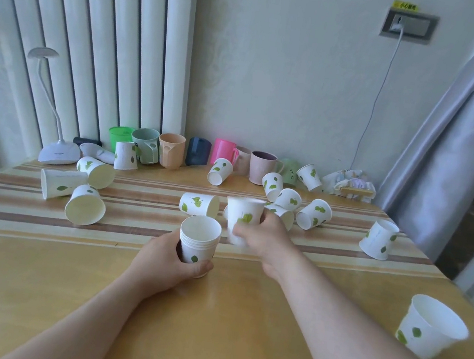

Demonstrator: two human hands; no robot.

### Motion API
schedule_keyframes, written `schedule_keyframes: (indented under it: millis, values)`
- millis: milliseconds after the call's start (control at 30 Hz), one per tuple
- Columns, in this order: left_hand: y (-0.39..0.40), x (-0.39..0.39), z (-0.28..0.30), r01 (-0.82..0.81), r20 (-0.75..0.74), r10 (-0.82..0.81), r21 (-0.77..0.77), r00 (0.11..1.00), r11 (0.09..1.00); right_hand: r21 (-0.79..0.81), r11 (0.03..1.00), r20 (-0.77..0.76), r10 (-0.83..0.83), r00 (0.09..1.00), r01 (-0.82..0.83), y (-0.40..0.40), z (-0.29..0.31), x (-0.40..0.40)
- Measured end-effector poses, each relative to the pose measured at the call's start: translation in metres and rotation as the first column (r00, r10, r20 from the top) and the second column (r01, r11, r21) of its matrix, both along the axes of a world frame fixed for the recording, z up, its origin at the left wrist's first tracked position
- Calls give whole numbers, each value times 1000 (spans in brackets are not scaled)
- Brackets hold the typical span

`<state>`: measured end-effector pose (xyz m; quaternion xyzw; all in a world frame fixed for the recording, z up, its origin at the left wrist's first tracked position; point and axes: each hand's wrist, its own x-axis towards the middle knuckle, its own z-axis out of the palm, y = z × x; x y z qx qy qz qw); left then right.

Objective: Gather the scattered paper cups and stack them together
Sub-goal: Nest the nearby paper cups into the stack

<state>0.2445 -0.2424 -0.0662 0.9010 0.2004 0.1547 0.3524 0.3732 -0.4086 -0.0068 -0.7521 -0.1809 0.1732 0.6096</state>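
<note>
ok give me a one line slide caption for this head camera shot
Left hand steadies a stack of paper cups; right hand brings another cup.

Paper cups (199,204): white, printed with green leaves. Table (34,272): yellowish wood, banded with brown and cream stripes. Mugs along wall: green (120,135), grey-green (145,145), peach (171,150), dark blue (198,151), pink (224,150), mauve (261,167). Lamp (58,151): white. Curtain (450,166): pale lilac.

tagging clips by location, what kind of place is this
Probably a room in a home: a wooden table pushed into a corner, a white radiator on the wall, a grey curtain at the right, and a row of coloured household mugs along the back.
</note>
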Motion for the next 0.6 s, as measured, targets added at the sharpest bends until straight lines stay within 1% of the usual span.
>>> schedule_keyframes:
  millis: [67, 100, 133, 200, 267, 333, 400, 467, 600]
  values:
    - [0, -1, 0, 2, 3, -2, 0, 1000, 1000, 260, 965, -72, 38, 997, -18, 4, 15, -8]
    - [0, -1, 0, 4, 6, -4, 3, 1000, 1000, 343, 938, -60, 68, 996, -44, 7, 21, -13]
    - [0, -1, 0, 5, 8, -5, 6, 1000, 1000, 392, 918, -38, 90, 995, -68, 11, 26, -20]
    - [0, -2, 0, 6, 9, -6, 13, 1000, 1000, 354, 925, 53, 130, 990, -140, 19, 27, -29]
    - [1, -3, -1, 3, 10, -3, 14, 1000, 1000, 246, 951, 118, 160, 980, -185, 27, 20, -40]
    - [2, -3, -2, -1, 9, 1, 20, 1000, 1000, 109, 978, 191, 153, 970, -176, 32, 10, -47]
    - [2, -3, -3, -1, 14, 1, 27, 1000, 1000, 35, 992, 241, 108, 964, -120, 34, 4, -50]
    - [2, -2, -4, 4, 20, -5, 25, 1000, 1000, 19, 996, 220, 85, 972, -92, 34, -1, -49]
    - [3, -2, -4, 16, 22, -17, 37, 1000, 999, 69, 990, 103, 118, 988, -126, 29, -5, -46]
